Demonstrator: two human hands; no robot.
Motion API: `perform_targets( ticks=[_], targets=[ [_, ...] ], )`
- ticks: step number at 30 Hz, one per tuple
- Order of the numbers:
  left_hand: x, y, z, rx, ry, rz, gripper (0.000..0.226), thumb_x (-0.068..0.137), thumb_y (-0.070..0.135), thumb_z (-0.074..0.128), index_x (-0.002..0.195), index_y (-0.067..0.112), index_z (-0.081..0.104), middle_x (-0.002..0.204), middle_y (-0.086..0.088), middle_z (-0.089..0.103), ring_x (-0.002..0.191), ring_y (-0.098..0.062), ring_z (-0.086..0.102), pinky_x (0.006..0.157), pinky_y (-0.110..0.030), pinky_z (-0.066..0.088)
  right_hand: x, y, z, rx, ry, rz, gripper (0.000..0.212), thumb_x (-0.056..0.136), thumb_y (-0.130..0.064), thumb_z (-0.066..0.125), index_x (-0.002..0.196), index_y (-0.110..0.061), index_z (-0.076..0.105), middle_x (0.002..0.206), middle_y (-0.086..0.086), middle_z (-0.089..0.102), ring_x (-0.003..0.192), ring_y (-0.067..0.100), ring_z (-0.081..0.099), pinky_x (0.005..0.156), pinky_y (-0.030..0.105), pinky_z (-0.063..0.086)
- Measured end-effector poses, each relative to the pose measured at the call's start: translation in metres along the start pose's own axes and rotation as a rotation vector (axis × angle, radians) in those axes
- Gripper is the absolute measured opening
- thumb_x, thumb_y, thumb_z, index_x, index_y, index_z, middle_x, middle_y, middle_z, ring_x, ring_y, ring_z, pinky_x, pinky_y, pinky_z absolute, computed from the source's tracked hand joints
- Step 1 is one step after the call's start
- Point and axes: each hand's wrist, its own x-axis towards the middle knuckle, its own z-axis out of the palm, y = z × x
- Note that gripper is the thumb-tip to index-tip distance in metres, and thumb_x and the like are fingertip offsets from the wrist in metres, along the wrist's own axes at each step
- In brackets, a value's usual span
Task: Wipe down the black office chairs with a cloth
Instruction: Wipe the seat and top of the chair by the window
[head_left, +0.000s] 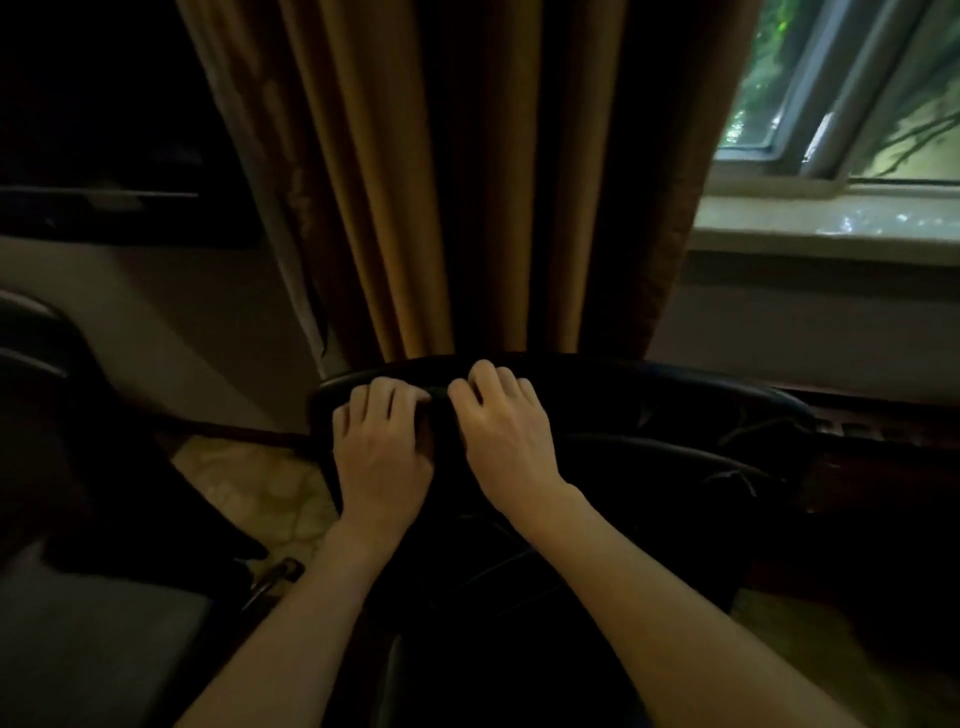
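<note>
Brown curtain (467, 182) behind a black chair (649, 410).
I see my left hand (382, 447) and right hand (501, 431) curled over its backrest top; no cloth discernible.

Golden-brown curtain (467, 176) is hung at centre; window (852, 88) with pale sill (826, 218) is seen far right.

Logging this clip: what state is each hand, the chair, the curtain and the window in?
Left hand: fingers curled over the chair's top edge.
Right hand: the same, beside it.
Chair: upright, back against the curtain.
Curtain: hanging gathered.
Window: uncovered; open or shut unclear.
Cloth: not discernible.
</note>
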Motion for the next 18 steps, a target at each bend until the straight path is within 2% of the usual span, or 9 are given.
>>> perform_targets(
  ticks=[2,5,9,11,14,16,18],
  targets=[
    [-0.004,-0.03,-0.006,-0.035,0.013,-0.054,0.013,0.086,0.017,0.054,0.096,0.013,0.061,0.1,-0.005,0.058,0.093,-0.025,0.051,0.078,-0.035,0.037,0.011,-0.022,0.012,0.002,-0.031,-0.057,0.027,0.073,-0.006,0.077,0.095,-0.01,0.063,0.094,0.011,0.058,0.079,0.027,0.057,0.068,0.035,0.048],
    [-0.012,-0.07,-0.01,-0.109,0.014,-0.142,0.015,0.085,0.006,0.057,0.099,0.01,0.059,0.101,-0.008,0.056,0.093,-0.026,0.05,0.077,-0.037,0.041,0.026,-0.059,0.027,0.002,-0.061,-0.123,0.024,0.077,-0.006,0.072,0.098,-0.009,0.062,0.094,0.012,0.058,0.08,0.029,0.057,0.067,0.036,0.047],
    [-0.021,-0.106,-0.01,-0.363,-0.023,-0.297,0.021,0.083,-0.005,0.061,0.1,0.006,0.056,0.102,-0.006,0.049,0.091,-0.021,0.047,0.074,-0.026,0.039,0.037,-0.1,0.045,-0.024,-0.1,-0.15,0.023,0.08,-0.007,0.065,0.103,-0.009,0.062,0.097,0.014,0.058,0.081,0.03,0.057,0.068,0.037,0.047],
    [-0.023,-0.113,-0.007,-0.463,-0.029,-0.345,0.022,0.084,-0.005,0.061,0.101,0.008,0.055,0.102,-0.001,0.046,0.088,-0.017,0.048,0.072,-0.027,0.043,0.037,-0.107,0.048,-0.054,-0.12,-0.141,0.023,0.08,-0.007,0.065,0.103,-0.009,0.061,0.098,0.014,0.058,0.081,0.03,0.057,0.068,0.037,0.046],
    [-0.018,-0.107,-0.002,-0.558,-0.039,-0.293,0.018,0.085,0.001,0.059,0.1,0.009,0.055,0.103,0.003,0.044,0.088,-0.015,0.048,0.074,-0.026,0.044,0.034,-0.096,0.043,-0.122,-0.143,-0.103,0.023,0.08,-0.008,0.068,0.102,-0.01,0.061,0.098,0.013,0.057,0.082,0.029,0.057,0.068,0.036,0.046],
    [-0.01,-0.093,0.004,-0.552,-0.045,-0.189,0.014,0.086,0.004,0.06,0.099,0.007,0.058,0.103,-0.004,0.049,0.092,-0.018,0.047,0.078,-0.024,0.04,0.028,-0.077,0.033,-0.177,-0.146,-0.065,0.023,0.079,-0.007,0.07,0.099,-0.01,0.06,0.096,0.012,0.057,0.08,0.028,0.056,0.067,0.035,0.046],
    [-0.002,-0.074,0.014,-0.488,-0.048,-0.073,0.011,0.086,0.008,0.06,0.097,0.006,0.062,0.102,-0.01,0.054,0.093,-0.024,0.048,0.08,-0.029,0.04,0.02,-0.052,0.02,-0.249,-0.156,-0.034,0.024,0.077,-0.005,0.072,0.097,-0.01,0.06,0.095,0.012,0.056,0.079,0.027,0.056,0.066,0.034,0.046]
  ],
)
